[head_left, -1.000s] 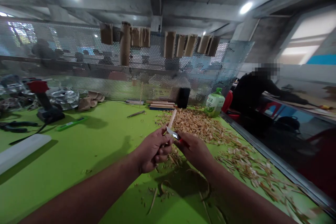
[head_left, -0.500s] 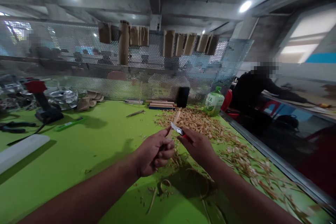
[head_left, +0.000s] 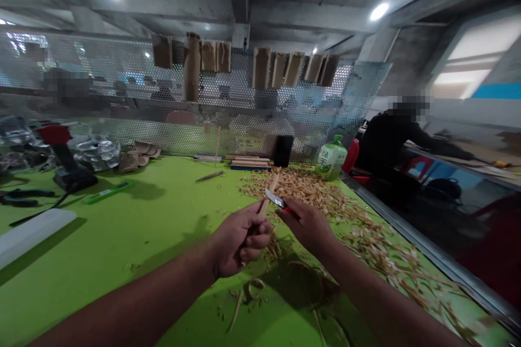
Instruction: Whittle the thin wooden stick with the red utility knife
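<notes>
While I watch from far away, the left hand (head_left: 240, 244) grips a thin wooden stick (head_left: 271, 187) tight; the right hand (head_left: 307, 225) pinches a red-handled craft knife (head_left: 277, 201), its blade just beside the stick; wood shavings (head_left: 293, 187) lie all over the green table (head_left: 101, 238).

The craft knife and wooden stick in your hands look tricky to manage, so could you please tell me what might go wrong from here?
The bare blade of the craft knife in the right hand sits close to the left hand, which grips the wooden stick. With no gloves on, a slip could well cut the left hand. The heaped wood shavings on the mat might also hide the knife if it were dropped.
</notes>
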{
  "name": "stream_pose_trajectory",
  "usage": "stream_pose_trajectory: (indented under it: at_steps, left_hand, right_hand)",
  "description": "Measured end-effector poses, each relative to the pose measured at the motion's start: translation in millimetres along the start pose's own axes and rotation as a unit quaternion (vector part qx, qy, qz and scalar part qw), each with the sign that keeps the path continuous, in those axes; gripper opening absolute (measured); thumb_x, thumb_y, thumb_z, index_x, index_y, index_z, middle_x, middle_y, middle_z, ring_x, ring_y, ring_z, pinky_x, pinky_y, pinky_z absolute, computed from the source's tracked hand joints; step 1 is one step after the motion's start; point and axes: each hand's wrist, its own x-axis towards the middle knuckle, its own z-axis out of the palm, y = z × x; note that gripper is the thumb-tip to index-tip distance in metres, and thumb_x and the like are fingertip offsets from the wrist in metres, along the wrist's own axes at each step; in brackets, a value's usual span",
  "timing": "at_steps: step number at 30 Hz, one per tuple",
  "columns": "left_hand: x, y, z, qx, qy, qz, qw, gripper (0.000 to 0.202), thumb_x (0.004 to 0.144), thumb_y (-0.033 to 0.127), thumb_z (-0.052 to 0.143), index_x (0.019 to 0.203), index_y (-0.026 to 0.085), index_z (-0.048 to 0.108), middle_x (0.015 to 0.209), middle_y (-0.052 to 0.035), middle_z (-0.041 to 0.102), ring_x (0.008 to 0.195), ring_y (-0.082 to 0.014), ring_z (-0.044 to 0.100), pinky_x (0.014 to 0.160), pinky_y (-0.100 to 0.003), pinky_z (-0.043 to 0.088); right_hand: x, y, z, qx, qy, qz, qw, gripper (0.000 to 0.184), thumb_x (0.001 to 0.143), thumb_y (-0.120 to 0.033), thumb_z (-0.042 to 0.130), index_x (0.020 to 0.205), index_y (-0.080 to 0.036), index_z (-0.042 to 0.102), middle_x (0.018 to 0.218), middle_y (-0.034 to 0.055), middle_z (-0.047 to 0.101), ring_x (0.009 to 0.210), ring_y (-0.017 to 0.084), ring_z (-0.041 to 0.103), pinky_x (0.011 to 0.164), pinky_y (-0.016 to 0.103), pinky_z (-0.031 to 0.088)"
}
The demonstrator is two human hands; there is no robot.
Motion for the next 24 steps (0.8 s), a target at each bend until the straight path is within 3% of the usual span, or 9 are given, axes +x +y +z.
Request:
stream_pose_trajectory:
  at_steps: [7,11,13,16,18,24]
  left_hand:
    - [-7,-3,3.1,-0.012,-0.015,-0.029,0.999,0.064,0.084,0.011,0.047,0.143,0.028,0.028,0.069,0.0054,0.039,0.041,-0.0023,0.028,0.032,-0.012,0.014]
    - [-12,-3,10.5,0.023,-0.076,-0.067,0.995,0.066,0.081,0.008,0.048,0.142,0.029,0.032,0.069,0.0054,0.038,0.040,-0.0021,0.025,0.032,-0.012,0.012]
    - [-11,-3,10.7,0.040,-0.064,-0.041,0.996,0.062,0.082,0.010,0.049,0.139,0.030,0.036,0.071,0.0050,0.041,0.041,-0.0022,0.027,0.033,-0.012,0.015]
    - [-3,-4,4.3,0.071,0.016,0.025,0.997,0.036,0.086,0.018,0.050,0.122,0.022,0.049,0.072,0.0041,0.044,0.043,-0.0024,0.029,0.034,-0.013,0.019]
    - [3,-5,-0.9,0.081,0.049,0.052,0.994,0.019,0.087,0.022,0.051,0.106,0.019,0.053,0.073,0.0035,0.045,0.044,-0.0024,0.030,0.034,-0.013,0.019]
    - [8,-5,-3.2,0.092,0.064,0.084,0.990,0.022,0.085,0.017,0.053,0.107,0.021,0.051,0.073,0.0043,0.043,0.047,-0.0031,0.032,0.039,-0.013,0.023]
  right_hand:
    - [12,30,-6,0.027,0.044,0.066,0.997,0.034,0.089,-0.049,0.046,0.076,-0.020,0.057,0.061,-0.0010,0.053,0.057,0.014,0.046,0.054,0.025,0.029]
    - [20,58,-6,0.060,0.073,0.152,0.984,0.040,0.087,-0.052,0.043,0.068,-0.019,0.055,0.056,-0.0030,0.047,0.053,0.012,0.040,0.051,0.025,0.025]
    - [20,60,-6,0.055,0.089,0.163,0.981,0.041,0.087,-0.053,0.043,0.066,-0.019,0.053,0.056,-0.0032,0.046,0.053,0.012,0.040,0.050,0.025,0.025]
    - [16,43,-2,0.029,0.102,0.137,0.985,0.040,0.088,-0.054,0.044,0.067,-0.020,0.051,0.056,-0.0032,0.046,0.053,0.012,0.041,0.051,0.024,0.025]
    - [11,27,2,0.019,0.077,0.094,0.992,0.036,0.088,-0.051,0.045,0.072,-0.020,0.053,0.059,-0.0024,0.050,0.055,0.013,0.044,0.052,0.024,0.028]
    - [-1,3,11,-0.007,-0.007,-0.008,1.000,0.029,0.091,-0.046,0.047,0.083,-0.021,0.059,0.069,0.0006,0.058,0.062,0.014,0.051,0.058,0.024,0.032]
